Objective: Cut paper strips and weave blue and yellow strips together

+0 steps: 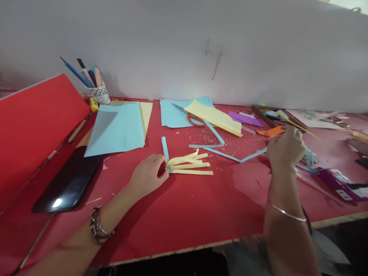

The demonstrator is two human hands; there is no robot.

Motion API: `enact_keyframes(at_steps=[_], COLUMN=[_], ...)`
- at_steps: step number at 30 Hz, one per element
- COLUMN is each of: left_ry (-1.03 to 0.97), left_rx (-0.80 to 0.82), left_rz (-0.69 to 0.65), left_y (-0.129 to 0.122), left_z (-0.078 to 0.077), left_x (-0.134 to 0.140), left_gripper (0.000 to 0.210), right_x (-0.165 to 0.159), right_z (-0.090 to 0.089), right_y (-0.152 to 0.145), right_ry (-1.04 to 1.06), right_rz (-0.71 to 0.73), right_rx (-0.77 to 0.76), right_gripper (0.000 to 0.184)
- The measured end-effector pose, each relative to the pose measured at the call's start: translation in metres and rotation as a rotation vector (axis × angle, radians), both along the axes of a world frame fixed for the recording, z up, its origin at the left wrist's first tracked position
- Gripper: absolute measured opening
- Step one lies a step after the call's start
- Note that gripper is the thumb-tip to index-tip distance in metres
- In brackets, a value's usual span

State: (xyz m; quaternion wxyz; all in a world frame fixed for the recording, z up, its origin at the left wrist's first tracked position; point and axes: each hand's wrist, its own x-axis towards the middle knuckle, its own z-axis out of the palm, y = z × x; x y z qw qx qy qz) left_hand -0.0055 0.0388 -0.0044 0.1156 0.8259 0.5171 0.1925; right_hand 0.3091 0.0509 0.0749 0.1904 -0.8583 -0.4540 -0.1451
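My left hand (150,173) pinches the gathered end of a bundle of yellow paper strips (191,165). Their loose ends fan out to the right on the red table. A short blue paper strip (165,147) sticks up behind the pinched end. Off to the right, my right hand (286,147) is curled closed above the table, beside an orange paper piece (271,132). A long folded blue strip (241,158) runs up to its fingers. Whether those fingers grip the strip is hidden. Behind it lies a pile of paper shreds (309,158).
Scissors (196,119) lie between blue sheets (169,113) and a yellow sheet (214,117). More blue paper (116,130), a phone (69,184), a red board (40,126) and a pen cup (100,94) are leftward. A purple case (342,184) is far right.
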Motion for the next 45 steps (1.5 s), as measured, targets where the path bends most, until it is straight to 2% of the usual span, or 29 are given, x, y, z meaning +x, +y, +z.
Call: enact_keyframes(at_steps=[3,4,7,9,11,12,14,18,25,34,41,45], left_ry=[-0.004,-0.008,-0.045,-0.078,-0.096,-0.099,-0.099,-0.112,-0.117,-0.106,-0.106,-0.103], left_rx=[-0.026,-0.040,-0.081,-0.101,-0.127,-0.139,-0.147,-0.123,-0.119,-0.122,-0.130,-0.116], left_rz=[0.049,0.060,0.071,0.071,0.070,0.069,0.069,0.047,0.027,0.023,0.010,-0.014], left_y=[-0.001,-0.001,-0.001,0.000,0.001,0.001,0.002,0.002,0.000,0.001,0.001,0.000], left_z=[0.001,0.002,0.003,0.002,0.001,0.001,0.001,0.002,0.004,0.003,0.008,0.009], left_x=[0.001,0.001,0.000,-0.001,-0.003,-0.003,-0.004,-0.004,-0.004,-0.004,-0.005,-0.004], left_gripper=[0.008,0.008,0.013,0.016,0.019,0.019,0.020,0.022,0.026,0.031,0.033,0.028], right_x=[-0.015,-0.022,-0.049,-0.068,-0.086,-0.095,-0.108,-0.123,-0.127,-0.130,-0.130,-0.129], right_z=[-0.005,-0.008,-0.021,-0.029,-0.035,-0.038,-0.043,-0.050,-0.054,-0.057,-0.057,-0.057], right_y=[0.005,0.007,0.011,0.009,0.002,-0.001,-0.008,-0.013,-0.012,-0.013,-0.012,-0.012], right_ry=[-0.129,-0.143,-0.119,-0.050,0.029,0.059,0.098,0.087,0.014,0.053,0.072,0.108], right_rz=[0.016,0.083,0.500,0.884,1.187,1.311,1.436,1.492,1.520,1.476,1.495,1.496], right_rx=[0.146,0.163,0.165,0.072,-0.043,-0.109,-0.193,-0.277,-0.478,-0.523,-0.506,-0.506], right_gripper=[0.037,0.035,0.024,0.022,0.023,0.023,0.024,0.029,0.037,0.033,0.032,0.031])
